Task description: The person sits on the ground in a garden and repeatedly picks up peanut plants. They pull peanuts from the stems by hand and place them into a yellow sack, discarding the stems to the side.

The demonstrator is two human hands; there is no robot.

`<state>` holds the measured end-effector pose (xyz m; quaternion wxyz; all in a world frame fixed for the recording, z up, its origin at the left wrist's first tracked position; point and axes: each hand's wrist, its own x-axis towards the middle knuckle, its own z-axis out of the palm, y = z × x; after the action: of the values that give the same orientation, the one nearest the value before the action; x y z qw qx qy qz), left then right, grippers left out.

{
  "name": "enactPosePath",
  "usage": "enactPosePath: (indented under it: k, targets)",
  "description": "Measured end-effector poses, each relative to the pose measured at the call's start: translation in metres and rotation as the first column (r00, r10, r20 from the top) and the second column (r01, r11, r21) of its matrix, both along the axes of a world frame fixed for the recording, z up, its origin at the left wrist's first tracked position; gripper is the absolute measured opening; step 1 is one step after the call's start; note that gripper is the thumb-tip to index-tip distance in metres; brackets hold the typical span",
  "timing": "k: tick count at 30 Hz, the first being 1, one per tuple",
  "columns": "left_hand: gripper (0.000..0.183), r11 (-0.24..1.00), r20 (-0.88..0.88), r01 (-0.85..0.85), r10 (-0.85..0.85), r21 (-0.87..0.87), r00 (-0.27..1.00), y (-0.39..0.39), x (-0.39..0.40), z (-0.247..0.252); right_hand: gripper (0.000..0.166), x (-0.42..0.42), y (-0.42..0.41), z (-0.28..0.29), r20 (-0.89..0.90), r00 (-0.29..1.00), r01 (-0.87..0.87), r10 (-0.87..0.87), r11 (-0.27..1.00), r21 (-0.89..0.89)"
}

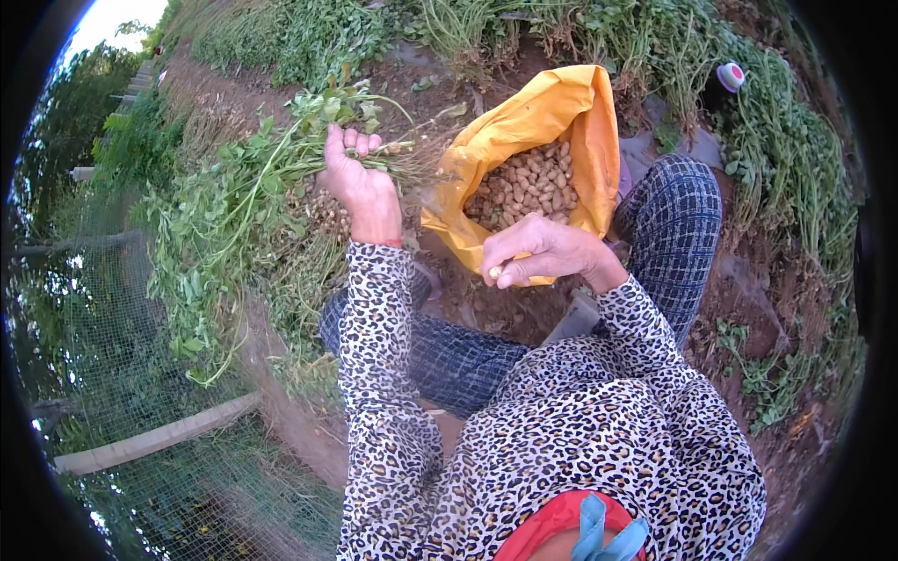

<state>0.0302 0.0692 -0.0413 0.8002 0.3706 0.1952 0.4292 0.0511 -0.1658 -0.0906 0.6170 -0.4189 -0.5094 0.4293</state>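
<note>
My left hand (361, 186) grips a bundle of peanut plants (270, 175) by the stems, its leaves hanging off to the left. Fine roots (428, 161) of that bundle reach over the left rim of an orange woven sack (519, 116). Inside the sack lies a heap of unshelled peanuts (530, 182). Close to the sack's near rim, my right hand (547, 249) pinches a small pale peanut (496, 272) between thumb and fingers. Part of the sack's front edge is hidden behind this hand.
More peanuts (326, 210) lie among plants on the ground left of the sack. Pulled peanut plants (779, 154) line the far and right sides. A bottle with a white and red cap (730, 77) stands at upper right. Netting with a pole (158, 435) runs along the left.
</note>
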Motion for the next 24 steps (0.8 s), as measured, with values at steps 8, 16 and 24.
enactPosePath:
  k: [8, 16, 24]
  targets:
    - [0.014, 0.97, -0.191, 0.217, -0.235, -0.109, 0.953, -0.01, -0.002, -0.004, 0.053, 0.012, 0.003, -0.004, 0.642, 0.366, 0.839, -0.674, 0.537, 0.085]
    - [0.035, 0.716, -0.401, 0.693, -0.612, 0.085, 0.682, -0.065, 0.002, 0.017, 0.045, -0.021, 0.04, -0.03, -0.662, 0.637, 0.281, -0.395, 0.919, -0.278]
    - [0.029, 0.666, -0.527, 0.6, -0.348, 0.443, 0.775, -0.064, -0.065, 0.073, 0.037, 0.024, 0.014, -0.02, -0.815, 0.48, 0.49, -0.324, 0.87, -0.058]
